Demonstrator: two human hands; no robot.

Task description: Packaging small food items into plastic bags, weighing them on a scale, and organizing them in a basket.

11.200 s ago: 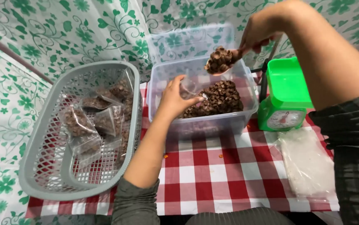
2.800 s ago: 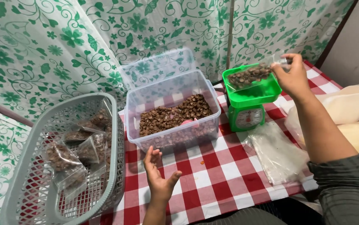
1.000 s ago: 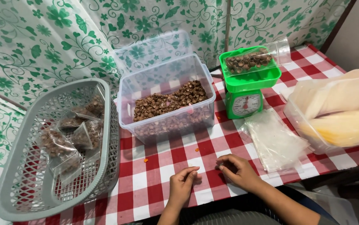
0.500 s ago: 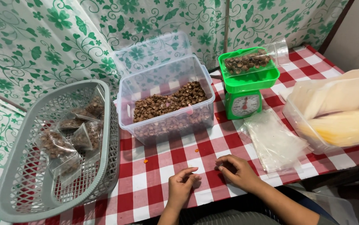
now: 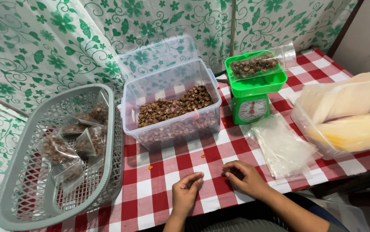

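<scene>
Both hands rest on the red-and-white checked tablecloth (image 5: 180, 161) at the near edge. My left hand (image 5: 186, 192) lies with fingers curled, holding nothing. My right hand (image 5: 245, 177) lies beside it, fingers loosely bent, also with nothing in it, close to a stack of clear plastic bags (image 5: 281, 146). Behind the hands stands a clear plastic tub (image 5: 170, 107) of small brown pieces. To its right a green kitchen scale (image 5: 253, 92) carries a clear bag of the same brown pieces (image 5: 253, 65) on its pan.
A grey mesh basket (image 5: 30, 189) on the left holds several filled small bags (image 5: 71, 137). A clear container (image 5: 348, 114) with pale yellow sheets sits at the right edge. The tub's lid (image 5: 159, 53) leans against the green-patterned curtain behind.
Earlier my right hand set the filled bag on the scale. In the last second both hands have stayed low on the cloth, barely shifting.
</scene>
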